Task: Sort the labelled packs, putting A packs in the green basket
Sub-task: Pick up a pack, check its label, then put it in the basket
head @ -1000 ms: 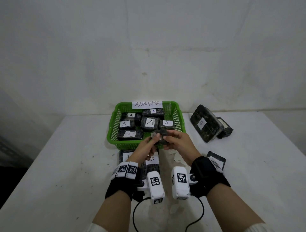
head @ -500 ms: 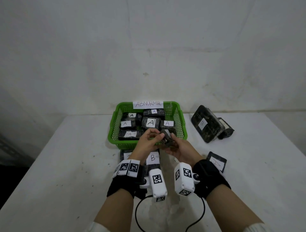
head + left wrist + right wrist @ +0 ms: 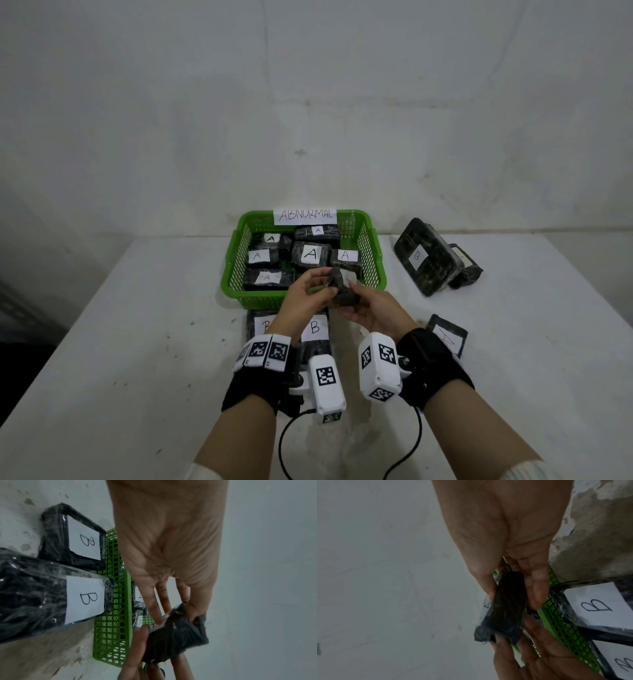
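Both hands hold one small dark wrapped pack just above the near rim of the green basket. My left hand pinches its upper left end, and my right hand cups it from below and the right. The pack stands on edge with part of a white label showing; its letter is not clear. In the left wrist view my left fingers grip the pack. The right wrist view shows my right thumb and fingers on either side of the pack. Several A packs lie inside the basket.
Two B packs lie on the white table just under my hands, against the basket's near wall. A flat A pack lies to the right of my right wrist. A large B pack leans on another pack at the back right.
The pack has turned from lying flat to standing on edge between my hands. My right hand has rolled palm up beneath it; both hands stay over the basket's near rim.
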Tool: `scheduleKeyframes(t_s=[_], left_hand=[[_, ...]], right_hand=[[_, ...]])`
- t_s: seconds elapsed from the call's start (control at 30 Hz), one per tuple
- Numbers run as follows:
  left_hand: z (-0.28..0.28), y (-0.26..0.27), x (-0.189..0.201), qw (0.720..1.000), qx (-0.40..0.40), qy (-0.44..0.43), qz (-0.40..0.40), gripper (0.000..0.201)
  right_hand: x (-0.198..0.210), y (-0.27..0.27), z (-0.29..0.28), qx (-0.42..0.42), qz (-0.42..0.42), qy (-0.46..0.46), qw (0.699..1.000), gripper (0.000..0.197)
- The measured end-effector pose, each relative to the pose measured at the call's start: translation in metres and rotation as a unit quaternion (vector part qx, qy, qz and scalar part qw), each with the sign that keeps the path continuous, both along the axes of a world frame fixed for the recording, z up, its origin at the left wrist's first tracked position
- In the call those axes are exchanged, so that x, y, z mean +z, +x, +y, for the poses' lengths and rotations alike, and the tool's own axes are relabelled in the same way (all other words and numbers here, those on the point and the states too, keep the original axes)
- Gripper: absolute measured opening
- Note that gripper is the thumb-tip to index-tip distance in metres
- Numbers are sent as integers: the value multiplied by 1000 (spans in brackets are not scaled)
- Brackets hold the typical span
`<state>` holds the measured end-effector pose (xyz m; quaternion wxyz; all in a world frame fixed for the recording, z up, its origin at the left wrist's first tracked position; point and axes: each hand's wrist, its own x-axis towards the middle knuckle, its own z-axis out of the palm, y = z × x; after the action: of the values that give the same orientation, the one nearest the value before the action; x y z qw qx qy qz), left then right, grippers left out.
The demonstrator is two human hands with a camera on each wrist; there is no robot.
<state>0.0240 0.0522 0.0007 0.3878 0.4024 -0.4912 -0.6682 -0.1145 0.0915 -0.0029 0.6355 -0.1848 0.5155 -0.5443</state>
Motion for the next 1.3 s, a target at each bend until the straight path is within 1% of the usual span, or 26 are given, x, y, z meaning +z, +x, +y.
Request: scheduleKeyframes(t_s=[0.1, 0.13, 0.23, 0.27, 0.3, 0.37, 0.4, 0.43, 0.47, 0.53, 0.6, 0.63, 0.7, 0.77, 0.87, 0.93, 1.0, 1.13, 1.2, 1.27, 1.3], left_hand=[[-6, 3, -2, 998, 52, 28, 18, 25], [-9, 5, -3, 997, 65, 33, 16, 25], [-17, 7, -4, 997, 71, 31, -5, 30], [-21, 8, -4, 997, 70, 20, -28, 30], [-25, 8, -5, 995, 74, -3, -69, 30], [-37, 12, -12, 980, 87, -65, -167, 26], [-43, 14, -15, 968, 94, -93, -213, 23], [-50, 17, -18, 950, 101, -121, -268, 21], [-56, 19, -21, 924, 102, -148, -336, 20], [-64, 21, -26, 859, 80, -181, -473, 22], [-68, 20, -32, 800, 33, -200, -564, 29], [-70, 19, -35, 777, 12, -207, -594, 32], [-74, 19, -46, 745, -16, -211, -632, 39], [-75, 20, -56, 723, -26, -219, -655, 43], [-74, 17, -63, 691, -6, -249, -678, 48], [-74, 16, -64, 680, 5, -255, -687, 51], [-74, 15, -64, 678, 13, -260, -687, 52], [-72, 13, -64, 696, 46, -262, -667, 47], [-71, 12, -65, 702, 63, -266, -658, 45], [-71, 11, -68, 700, 86, -277, -653, 45], [-71, 11, -69, 698, 97, -282, -651, 46]], right_hand=[[-2, -2, -2, 20, 57, 18, 998, 21], [-3, -3, -3, 20, 69, 22, 997, 20], [-3, -6, -9, 5, 59, 17, 998, 14], [-2, -7, -12, -2, 53, 13, 998, 15], [-2, -8, -17, -13, 52, 10, 999, 16], [1, -11, -29, -50, 61, 5, 997, 19], [2, -13, -35, -70, 69, 2, 995, 20], [4, -15, -42, -87, 81, 3, 993, 21], [6, -17, -49, -102, 92, 3, 990, 22], [7, -22, -67, -123, 127, 12, 984, 22], [5, -27, -87, -150, 189, 24, 970, 18], [3, -29, -98, -160, 239, 33, 957, 17], [1, -33, -115, -167, 352, 46, 920, 16], [-1, -38, -128, -150, 455, 61, 876, 23], [-5, -44, -144, -97, 552, 67, 826, 26], [-10, -45, -152, -64, 593, 70, 800, 27], [-14, -44, -158, -41, 621, 74, 779, 29], [-15, -43, -169, 18, 641, 108, 760, 32], [-15, -43, -172, 52, 659, 124, 740, 35], [-15, -44, -173, 80, 678, 130, 719, 39], [-16, -44, -173, 92, 683, 130, 713, 40]])
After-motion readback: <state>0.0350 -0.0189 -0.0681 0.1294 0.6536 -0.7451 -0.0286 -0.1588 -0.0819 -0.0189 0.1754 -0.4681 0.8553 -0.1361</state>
